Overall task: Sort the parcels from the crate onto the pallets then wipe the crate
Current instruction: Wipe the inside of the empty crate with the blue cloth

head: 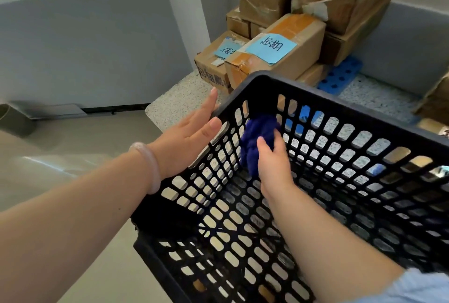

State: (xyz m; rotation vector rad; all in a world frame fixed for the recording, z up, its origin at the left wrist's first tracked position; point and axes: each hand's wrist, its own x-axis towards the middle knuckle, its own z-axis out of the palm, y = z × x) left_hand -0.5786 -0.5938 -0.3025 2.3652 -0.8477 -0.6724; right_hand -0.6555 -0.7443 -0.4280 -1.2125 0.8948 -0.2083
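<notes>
The crate [315, 100] is black plastic lattice, tilted, and fills the near right of my view. My left hand [192, 137] lies flat against the outside of its left wall, fingers straight. Inside, my right hand [273, 159] clutches a bunched dark-blue cloth [257, 137], pressing it into the far-left corner. Beyond, brown cardboard parcels [308, 38] with blue labels sit stacked on a blue pallet [340, 77].

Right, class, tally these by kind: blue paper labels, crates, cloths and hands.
Blue paper labels: 4
Crate: 1
Cloth: 1
Hands: 2, left hand and right hand
Total: 8
</notes>
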